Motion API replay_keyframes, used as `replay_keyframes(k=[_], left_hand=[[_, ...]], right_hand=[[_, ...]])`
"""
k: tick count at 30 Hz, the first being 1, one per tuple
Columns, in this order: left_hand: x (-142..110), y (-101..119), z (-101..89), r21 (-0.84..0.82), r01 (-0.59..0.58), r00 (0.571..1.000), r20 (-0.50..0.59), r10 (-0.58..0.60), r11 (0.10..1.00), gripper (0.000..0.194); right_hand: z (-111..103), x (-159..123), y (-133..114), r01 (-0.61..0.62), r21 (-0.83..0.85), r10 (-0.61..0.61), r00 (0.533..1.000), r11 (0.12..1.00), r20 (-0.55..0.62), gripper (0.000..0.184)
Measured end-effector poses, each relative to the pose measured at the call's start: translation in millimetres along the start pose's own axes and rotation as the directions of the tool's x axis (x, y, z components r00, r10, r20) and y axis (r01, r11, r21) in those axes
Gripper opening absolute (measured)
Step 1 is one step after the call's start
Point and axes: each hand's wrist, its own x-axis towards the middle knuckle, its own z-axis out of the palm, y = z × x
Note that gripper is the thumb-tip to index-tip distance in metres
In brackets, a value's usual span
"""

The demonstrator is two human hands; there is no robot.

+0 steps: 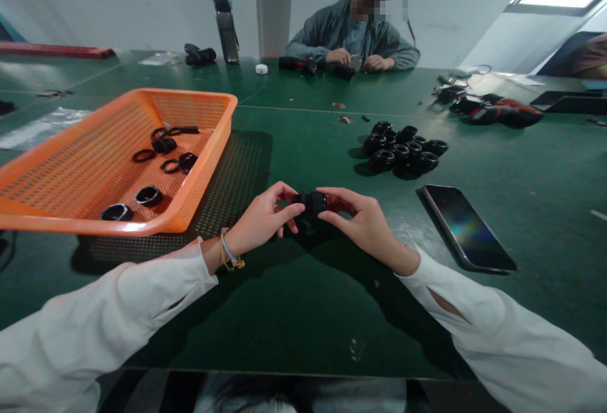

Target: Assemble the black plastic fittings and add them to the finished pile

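Left hand (265, 217) and right hand (363, 220) both on one black fitting (313, 202), held over the counter (284, 318) near middle. Left fingers pinched on its left end, right fingers pinched on its right, gaps only part-wide. Orange basket (208, 169) with black rings (148, 196) at left; black fittings pile (402, 149) beyond right hand, phone (467, 226) beside.

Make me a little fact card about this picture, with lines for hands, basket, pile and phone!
Left hand: pinches the left end of a small black cylindrical part
Right hand: pinches its right end
Orange basket: left of the hands, black rings inside
Pile of round black parts: on green table, beyond right hand
Smartphone: flat, right of both hands
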Motion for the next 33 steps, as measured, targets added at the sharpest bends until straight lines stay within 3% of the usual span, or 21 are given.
replay_keyframes(k=[13, 20, 26, 33], left_hand=[[1.0, -0.1, -0.3, -0.033, 0.021, 1.0, 0.003, -0.021, 0.999, 0.027], [1.0, -0.2, -0.5, -0.033, 0.014, 1.0, 0.009, -0.014, 0.999, 0.026], [1.2, -0.8, -0.5, -0.025, 0.012, 1.0, 0.025, -0.011, 1.0, 0.026], [0.7, -0.5, -1.3, -0.028, 0.003, 1.0, 0.018, -0.003, 1.0, 0.025]], right_hand=[[-0.9, -1.5, 3.9, -0.006, 0.031, 0.005, 0.999, 0.999, 0.051, 0.041], [-3.5, 0.6, 2.7, 0.074, -0.086, -0.072, 0.997, 0.993, 0.025, 0.035], [-0.2, -0.9, 4.9, 0.056, 0.075, -0.056, 0.998, 0.996, -0.003, 0.047], [-0.5, -0.4, 3.8, 0.038, 0.09, -0.038, 0.999, 0.995, -0.01, 0.031]])
